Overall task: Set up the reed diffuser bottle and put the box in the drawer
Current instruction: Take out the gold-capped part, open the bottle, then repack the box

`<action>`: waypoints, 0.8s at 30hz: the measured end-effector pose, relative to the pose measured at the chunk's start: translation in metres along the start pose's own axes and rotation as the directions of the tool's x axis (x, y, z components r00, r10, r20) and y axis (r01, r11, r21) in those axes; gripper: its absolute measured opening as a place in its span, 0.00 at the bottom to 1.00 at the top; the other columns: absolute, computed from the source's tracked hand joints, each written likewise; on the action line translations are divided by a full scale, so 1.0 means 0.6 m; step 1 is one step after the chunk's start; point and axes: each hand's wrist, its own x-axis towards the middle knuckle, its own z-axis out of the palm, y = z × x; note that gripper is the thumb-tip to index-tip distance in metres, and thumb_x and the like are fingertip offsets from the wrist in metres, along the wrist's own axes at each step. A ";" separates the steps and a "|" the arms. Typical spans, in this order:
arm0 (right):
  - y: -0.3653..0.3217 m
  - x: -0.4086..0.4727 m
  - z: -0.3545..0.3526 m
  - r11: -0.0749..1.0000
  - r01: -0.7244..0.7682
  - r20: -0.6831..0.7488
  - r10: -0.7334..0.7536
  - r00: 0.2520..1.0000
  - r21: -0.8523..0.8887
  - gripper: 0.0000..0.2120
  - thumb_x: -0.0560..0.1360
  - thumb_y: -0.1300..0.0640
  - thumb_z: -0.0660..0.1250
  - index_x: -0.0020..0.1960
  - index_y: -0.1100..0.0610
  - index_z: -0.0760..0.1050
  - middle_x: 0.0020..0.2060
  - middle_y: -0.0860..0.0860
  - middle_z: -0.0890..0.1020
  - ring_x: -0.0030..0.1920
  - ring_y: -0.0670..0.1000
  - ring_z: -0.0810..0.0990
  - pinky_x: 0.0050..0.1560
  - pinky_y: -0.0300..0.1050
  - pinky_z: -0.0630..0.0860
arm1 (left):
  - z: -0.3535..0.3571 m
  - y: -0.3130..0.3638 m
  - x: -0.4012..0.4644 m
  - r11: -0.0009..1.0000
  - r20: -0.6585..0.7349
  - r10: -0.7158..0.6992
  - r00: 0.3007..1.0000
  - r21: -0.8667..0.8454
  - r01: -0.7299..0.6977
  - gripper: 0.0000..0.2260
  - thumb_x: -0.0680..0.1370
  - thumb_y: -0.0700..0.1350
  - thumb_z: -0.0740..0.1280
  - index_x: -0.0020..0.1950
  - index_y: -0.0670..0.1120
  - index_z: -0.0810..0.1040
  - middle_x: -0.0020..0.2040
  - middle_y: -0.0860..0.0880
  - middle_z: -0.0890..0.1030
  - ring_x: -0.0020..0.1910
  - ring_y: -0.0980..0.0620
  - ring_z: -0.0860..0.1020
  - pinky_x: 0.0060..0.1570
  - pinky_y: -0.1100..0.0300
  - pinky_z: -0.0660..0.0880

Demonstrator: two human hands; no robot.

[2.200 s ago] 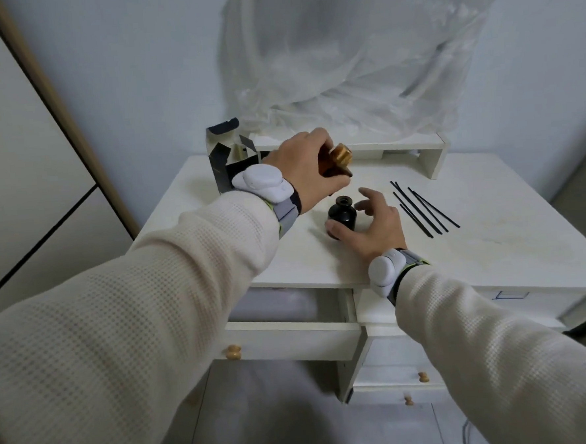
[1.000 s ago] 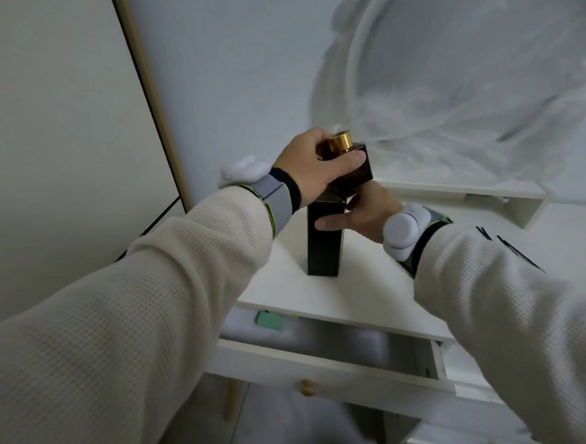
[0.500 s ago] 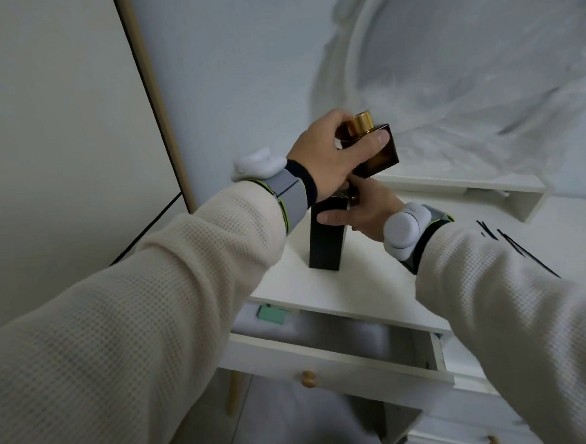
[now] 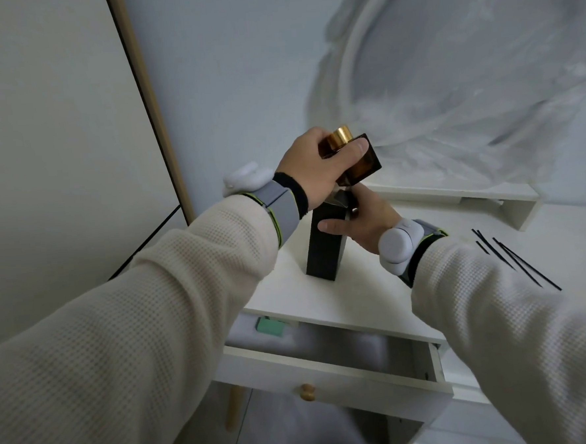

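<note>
A square amber diffuser bottle (image 4: pixel 363 167) with a gold cap is held tilted in my left hand (image 4: pixel 316 172), just above the open top of a tall black box (image 4: pixel 325 245). The box stands upright on the white table (image 4: pixel 323 299). My right hand (image 4: pixel 360 223) grips the box near its top, thumb across the front face. Several black reeds (image 4: pixel 513 259) lie on the table to the right. Below the tabletop the left drawer (image 4: pixel 328 374) is pulled open.
A green object (image 4: pixel 270 326) lies in the drawer's back left corner. A plastic-wrapped round mirror (image 4: pixel 464 74) leans on a low white shelf (image 4: pixel 471 193) at the back. A tall white cabinet (image 4: pixel 56 133) stands to the left.
My left hand has lifted the amber bottle up out of the black box and clear of its top. The right hand stays on the box. Earlier, both hands were at a small black bottle.
</note>
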 end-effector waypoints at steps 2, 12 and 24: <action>0.001 -0.003 -0.001 1.000 0.010 0.009 -0.010 1.000 -0.009 0.31 0.68 0.46 0.78 0.65 0.54 0.70 0.57 0.53 0.81 0.55 0.57 0.80 0.55 0.51 0.77 | -0.001 -0.003 0.002 0.999 -0.016 0.021 1.000 0.047 -0.020 0.18 0.77 0.60 0.69 0.56 0.47 0.77 0.47 0.53 0.80 0.47 0.55 0.79 0.44 0.65 0.73; 0.014 -0.009 0.004 0.988 0.046 -0.004 -0.046 0.999 0.149 0.26 0.68 0.49 0.79 0.58 0.53 0.69 0.52 0.50 0.80 0.50 0.58 0.83 0.51 0.52 0.80 | -0.022 -0.046 0.009 0.998 -0.009 -0.037 0.999 0.056 0.038 0.24 0.64 0.63 0.75 0.53 0.52 0.76 0.51 0.52 0.81 0.52 0.46 0.82 0.49 0.43 0.83; 0.039 -0.013 0.010 0.933 0.083 -0.085 -0.056 0.995 0.350 0.35 0.61 0.54 0.82 0.55 0.50 0.60 0.55 0.56 0.78 0.43 0.57 0.82 0.42 0.51 0.82 | -0.027 -0.062 0.013 0.975 0.043 0.019 0.999 0.222 -0.028 0.22 0.70 0.52 0.78 0.58 0.50 0.73 0.53 0.54 0.79 0.51 0.50 0.81 0.55 0.51 0.80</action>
